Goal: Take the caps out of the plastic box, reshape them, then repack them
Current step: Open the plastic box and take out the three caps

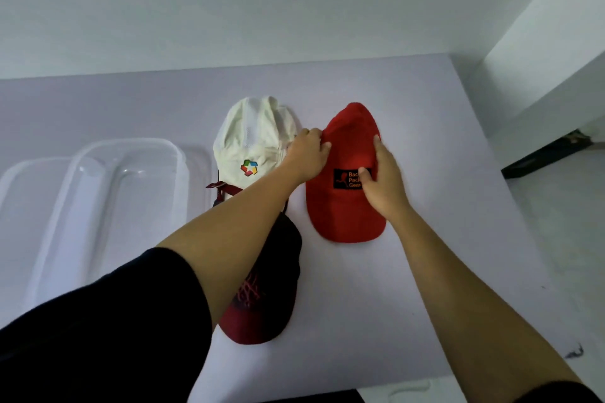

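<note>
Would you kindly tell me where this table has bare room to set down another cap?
Bare table lies right of the red cap out to the table's edge, and along the far strip behind the caps. The middle is crowded: white cap, dark cap and red cap lie close together. The clear plastic box fills the left.

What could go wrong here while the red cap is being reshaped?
1. The left forearm crosses over the dark cap, beside the white cap; shifting might drag or crush them.
2. The left hand and right hand grip the red cap; squeezing hard could crease its crown.
</note>
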